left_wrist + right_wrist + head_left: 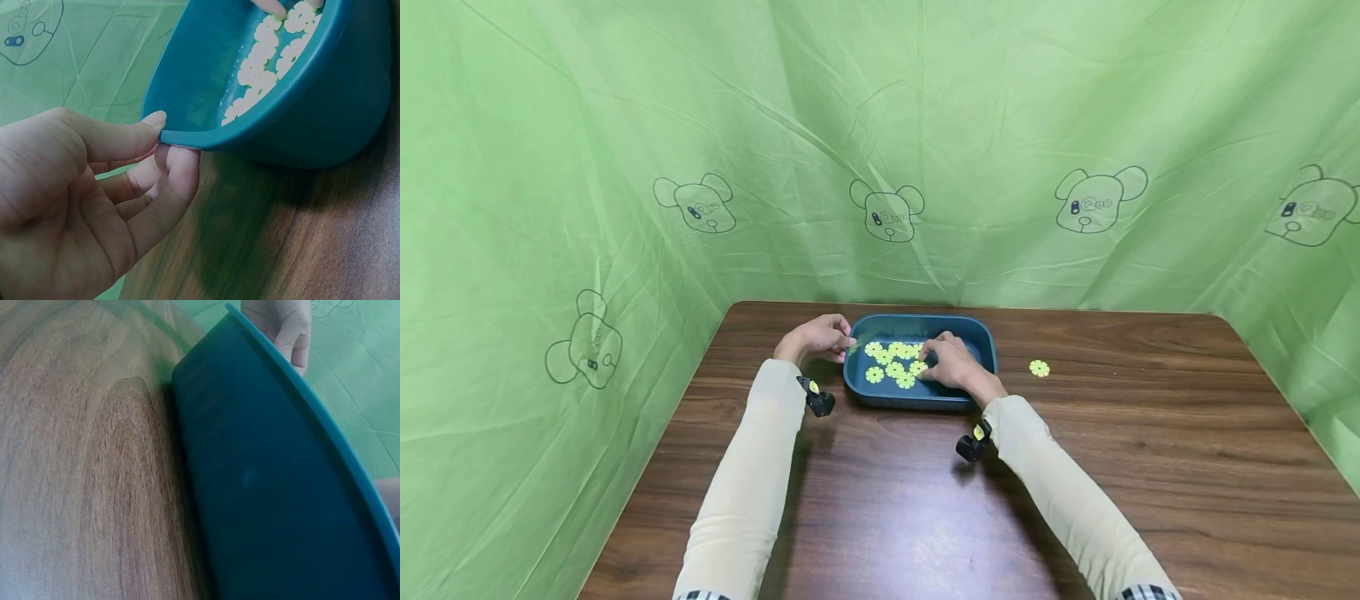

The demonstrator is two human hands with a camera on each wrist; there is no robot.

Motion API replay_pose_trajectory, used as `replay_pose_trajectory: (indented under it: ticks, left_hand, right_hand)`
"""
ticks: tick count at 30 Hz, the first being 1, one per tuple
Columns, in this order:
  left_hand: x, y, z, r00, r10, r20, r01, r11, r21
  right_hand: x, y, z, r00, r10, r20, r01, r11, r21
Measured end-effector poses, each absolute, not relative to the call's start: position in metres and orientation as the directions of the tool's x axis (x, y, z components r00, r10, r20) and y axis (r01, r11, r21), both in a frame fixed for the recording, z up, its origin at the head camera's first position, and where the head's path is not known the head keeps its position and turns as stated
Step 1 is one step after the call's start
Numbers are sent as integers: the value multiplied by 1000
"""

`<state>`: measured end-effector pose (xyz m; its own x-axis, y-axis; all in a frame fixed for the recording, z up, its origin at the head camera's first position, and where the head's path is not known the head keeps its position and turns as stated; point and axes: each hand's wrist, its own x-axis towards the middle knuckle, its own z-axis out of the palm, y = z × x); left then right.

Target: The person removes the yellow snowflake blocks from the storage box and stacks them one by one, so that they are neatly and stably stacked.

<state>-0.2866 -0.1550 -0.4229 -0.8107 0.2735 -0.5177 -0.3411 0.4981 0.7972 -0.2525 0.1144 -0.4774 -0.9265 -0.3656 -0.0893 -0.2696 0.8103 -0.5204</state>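
Observation:
A dark teal plastic tray (917, 400) with rounded corners stands near the far edge of the table, holding several yellow flower-shaped discs (894, 369). At its left end, my left hand (822, 337) pinches the rim, thumb on the inside and fingers bent beneath the lip in the left wrist view. My right hand (952, 363) reaches over the near right side into the tray. Its thumb and fingertips are spread apart, low among the discs. In the right wrist view the tray wall (250, 469) hides most of the right hand.
One loose yellow disc (1039, 368) lies on the brown wooden table (1150, 433), right of the tray. Green cloth (970, 125) with printed bear outlines hangs behind the table and along its left side.

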Motion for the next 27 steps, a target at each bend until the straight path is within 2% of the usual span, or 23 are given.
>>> replay_pose_trajectory:
  ticks: [13,20,27]
  left_hand:
    - [-286,-154,-422,-811,273,-518,-339,502,796]
    - [-285,-154,-422,-811,264,-522,-340,512,788]
    - [-285,-153,-422,-811,268,-520,-339,510,791]
  right_hand:
    - [-253,115,-475,-940,-325,-109,-231,835,-500]
    - [-255,117,-473,-935,-344,-84,-232,773,-590]
    - [-254,120,-466,-944,-321,-80,-180,702,-689]
